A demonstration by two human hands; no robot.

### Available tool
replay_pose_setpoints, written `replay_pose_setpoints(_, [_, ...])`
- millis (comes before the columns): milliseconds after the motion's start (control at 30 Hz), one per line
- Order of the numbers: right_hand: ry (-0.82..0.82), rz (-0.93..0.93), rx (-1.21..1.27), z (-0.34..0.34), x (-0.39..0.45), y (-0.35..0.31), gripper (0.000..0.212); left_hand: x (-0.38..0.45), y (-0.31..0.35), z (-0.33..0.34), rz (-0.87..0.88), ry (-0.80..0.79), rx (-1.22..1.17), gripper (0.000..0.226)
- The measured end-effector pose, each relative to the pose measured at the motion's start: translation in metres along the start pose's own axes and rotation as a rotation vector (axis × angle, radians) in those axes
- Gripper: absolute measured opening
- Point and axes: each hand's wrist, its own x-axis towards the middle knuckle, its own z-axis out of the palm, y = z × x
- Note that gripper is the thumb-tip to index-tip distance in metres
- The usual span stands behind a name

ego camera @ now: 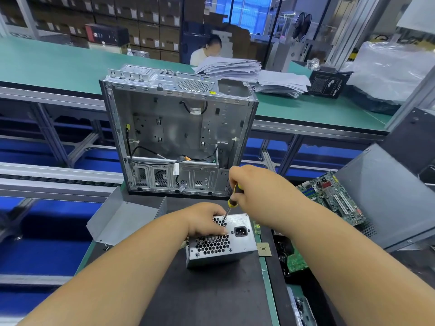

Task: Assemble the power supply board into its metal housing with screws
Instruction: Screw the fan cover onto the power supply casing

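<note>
A silver power supply housing [237,247] with a honeycomb grille and a black mains socket sits on the dark mat in front of me. My left hand [206,221] grips its upper left corner from above. My right hand [253,187] holds a yellow-and-black screwdriver [233,201], tilted, with its tip on a screw at the housing's top edge. The board inside the housing is hidden. A bent grey metal cover [122,222] lies to the left of the housing.
An open, empty computer case [179,137] stands upright just behind the housing. Green circuit boards [329,196] and a grey side panel [388,196] lie to the right. A small chip [264,249] rests beside the housing. A person sits beyond the far green bench with paper stacks [235,67].
</note>
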Motion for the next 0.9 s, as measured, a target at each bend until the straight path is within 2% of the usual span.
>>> replay_pose_setpoints(167, [-0.007,0.149,-0.224,0.000,0.013,0.002,0.046,0.000,-0.002,0.003,-0.014,0.002,-0.016,0.023])
replay_pose_setpoints(333, [0.130,0.291,-0.389,0.010,0.012,0.002,0.060,-0.001,-0.003,0.003,-0.027,0.010,-0.045,0.020])
replay_pose_setpoints(400, [0.133,0.295,-0.329,0.011,0.011,0.004,0.057,-0.001,-0.002,0.003,-0.029,0.013,-0.043,0.021])
replay_pose_setpoints(433, [0.121,0.268,-0.245,0.010,0.011,0.006,0.049,-0.001,-0.002,0.002,-0.027,0.011,-0.039,0.021])
replay_pose_setpoints(533, [0.032,0.057,0.063,0.005,0.006,0.008,0.011,-0.001,-0.002,0.002,-0.014,0.013,-0.017,0.016])
replay_pose_setpoints(567, [0.014,-0.010,0.105,0.003,0.005,0.008,0.008,-0.001,-0.002,0.002,-0.009,0.016,-0.004,0.015])
replay_pose_setpoints(633, [0.017,-0.076,0.074,0.001,0.006,0.008,0.010,0.000,-0.002,0.001,-0.001,0.020,0.016,0.015])
replay_pose_setpoints(767, [0.041,-0.025,-0.102,0.006,0.015,0.005,0.026,0.001,-0.003,0.001,-0.020,0.009,0.017,0.015])
replay_pose_setpoints(900, [0.137,0.034,-0.178,0.021,0.014,-0.003,0.034,-0.001,-0.002,0.001,-0.052,0.003,0.009,0.040])
